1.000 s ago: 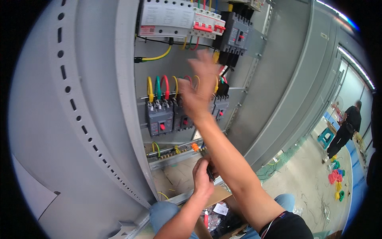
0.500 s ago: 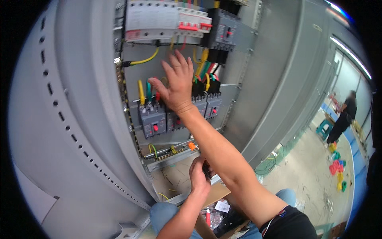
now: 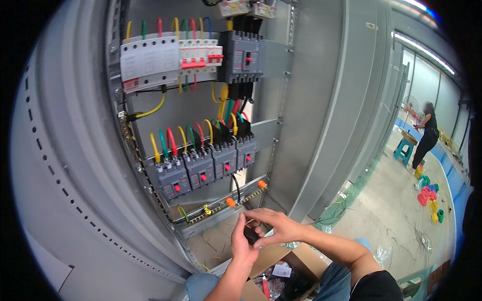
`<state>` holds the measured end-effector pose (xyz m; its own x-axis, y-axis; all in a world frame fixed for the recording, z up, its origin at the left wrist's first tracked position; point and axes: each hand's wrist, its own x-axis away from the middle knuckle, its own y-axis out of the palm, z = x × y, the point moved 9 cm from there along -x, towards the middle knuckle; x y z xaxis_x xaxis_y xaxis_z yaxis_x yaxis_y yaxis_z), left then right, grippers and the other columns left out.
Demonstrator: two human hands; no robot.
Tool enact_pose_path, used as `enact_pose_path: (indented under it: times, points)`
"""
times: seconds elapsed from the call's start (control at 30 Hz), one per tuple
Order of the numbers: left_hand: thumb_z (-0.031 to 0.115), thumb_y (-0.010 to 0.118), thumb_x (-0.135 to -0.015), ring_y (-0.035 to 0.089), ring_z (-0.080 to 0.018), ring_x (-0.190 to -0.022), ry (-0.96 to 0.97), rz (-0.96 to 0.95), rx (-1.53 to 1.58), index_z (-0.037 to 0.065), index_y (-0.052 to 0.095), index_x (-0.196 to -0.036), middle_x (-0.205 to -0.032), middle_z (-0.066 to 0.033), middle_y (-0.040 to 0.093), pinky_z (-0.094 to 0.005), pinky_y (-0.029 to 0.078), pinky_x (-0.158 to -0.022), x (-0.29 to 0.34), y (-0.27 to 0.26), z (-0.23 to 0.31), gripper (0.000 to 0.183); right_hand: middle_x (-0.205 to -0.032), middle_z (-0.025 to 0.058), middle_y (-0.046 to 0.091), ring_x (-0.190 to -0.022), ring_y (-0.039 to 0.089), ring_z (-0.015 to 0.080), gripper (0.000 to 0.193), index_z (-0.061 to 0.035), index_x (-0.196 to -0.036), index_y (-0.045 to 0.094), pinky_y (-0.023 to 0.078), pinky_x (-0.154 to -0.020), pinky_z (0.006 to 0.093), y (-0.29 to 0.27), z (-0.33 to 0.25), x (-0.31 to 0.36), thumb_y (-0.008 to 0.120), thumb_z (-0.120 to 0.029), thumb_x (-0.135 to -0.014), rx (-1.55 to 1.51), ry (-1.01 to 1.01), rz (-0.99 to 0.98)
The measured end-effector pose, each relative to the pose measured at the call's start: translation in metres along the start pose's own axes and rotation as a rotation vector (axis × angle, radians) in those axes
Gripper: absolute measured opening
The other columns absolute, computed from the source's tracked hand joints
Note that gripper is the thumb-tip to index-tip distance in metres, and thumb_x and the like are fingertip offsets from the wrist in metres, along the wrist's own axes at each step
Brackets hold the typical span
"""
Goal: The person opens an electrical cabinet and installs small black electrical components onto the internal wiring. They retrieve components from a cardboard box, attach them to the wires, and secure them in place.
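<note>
My two hands meet low in front of an open grey metal cabinet. My left hand is closed round a small black piece, whose kind I cannot make out. From the right my right hand reaches over it, thumb and curled fingers on the same black piece. Just above and beyond the hands is a row of several grey moulded-case circuit breakers with red toggles. Yellow, green and red wires loop into their tops. An orange insulator sits on the lower rail, close to my fingertips.
Higher up are white miniature breakers and a larger grey breaker. A cardboard box with bagged parts and a red-handled tool stands between my knees. The cabinet's side panel rises at right. Beyond, a person stands near coloured wire coils.
My right hand has come down from the wires above the breakers and joined my left hand at the black piece. The view has shifted, showing the breaker row unblocked.
</note>
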<state>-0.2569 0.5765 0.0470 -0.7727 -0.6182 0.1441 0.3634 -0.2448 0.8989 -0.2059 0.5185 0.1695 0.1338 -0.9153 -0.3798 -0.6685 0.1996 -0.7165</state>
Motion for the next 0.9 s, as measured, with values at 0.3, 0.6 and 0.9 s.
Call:
enact_pose_path:
  times: [0.3, 0.6, 0.9]
  points:
    - [0.043, 0.06, -0.104, 0.058, -0.0165, -0.077, -0.135, -0.024, -0.112, 0.007, 0.062, -0.113, -0.085, -0.004, 0.06, -0.0311, 0.051, -0.067, 0.006, -0.003, -0.067, 0.038, -0.138, 0.0221, 0.061, -0.136, 0.052, 0.0382, 0.06, -0.0008, -0.128, 0.067, 0.043, -0.111, 0.0455, 0.001, 0.034, 0.07, 0.087, -0.034, -0.082, -0.13, 0.053, -0.009]
    - [0.044, 0.061, -0.103, 0.06, -0.0167, -0.083, -0.142, -0.003, -0.203, 0.008, 0.063, -0.118, -0.091, -0.0038, 0.064, -0.0305, 0.053, -0.071, 0.001, -0.014, -0.079, 0.039, -0.128, 0.0177, 0.067, -0.138, 0.051, 0.0357, 0.056, -0.0007, -0.125, 0.068, 0.041, -0.113, 0.0449, 0.003, 0.053, 0.09, 0.084, -0.037, -0.085, -0.276, 0.186, 0.07]
    - [0.046, 0.062, -0.102, 0.063, -0.0134, -0.089, -0.2, -0.062, -0.196, 0.014, 0.063, -0.126, -0.099, -0.0009, 0.066, -0.0311, 0.052, -0.069, 0.006, -0.005, -0.071, 0.04, -0.139, 0.0172, 0.062, -0.138, 0.05, 0.0286, 0.059, -0.0031, -0.135, 0.063, 0.036, -0.117, 0.0407, 0.012, 0.068, 0.085, 0.082, -0.035, -0.089, -0.515, 0.306, 0.041]
